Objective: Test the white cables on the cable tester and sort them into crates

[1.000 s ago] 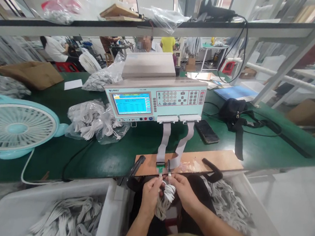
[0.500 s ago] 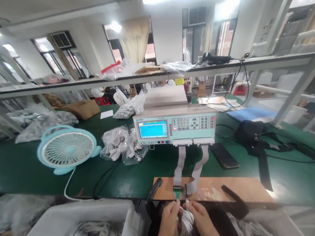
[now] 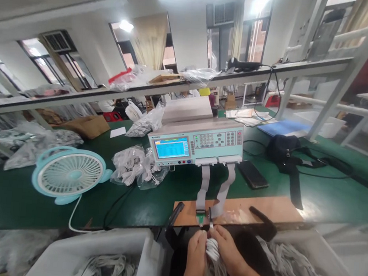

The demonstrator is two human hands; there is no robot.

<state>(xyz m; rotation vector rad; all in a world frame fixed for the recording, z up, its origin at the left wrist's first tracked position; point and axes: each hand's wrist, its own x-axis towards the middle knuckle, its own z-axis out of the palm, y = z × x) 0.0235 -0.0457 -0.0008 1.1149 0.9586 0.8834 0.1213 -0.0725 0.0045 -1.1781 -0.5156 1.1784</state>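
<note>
My left hand is closed on one end of a bundled white cable, just below the green connector board. Beside it, my right hand pinches the other end near the second dark connector. The coiled cable hangs between both hands. Two grey ribbon cables run from the connectors up to a light-blue tester with a lit screen. A wooden board lies under the connectors at the table edge.
A blue fan and bagged cables stand left on the green table. White bins of cables flank my lap. A black phone and black bag lie right. A shelf crosses behind.
The view has shifted slightly, so the scene sits further left. A green light now shows on the tester's panel where a red one showed before, and the screen's content differs. Both hands keep their hold.
</note>
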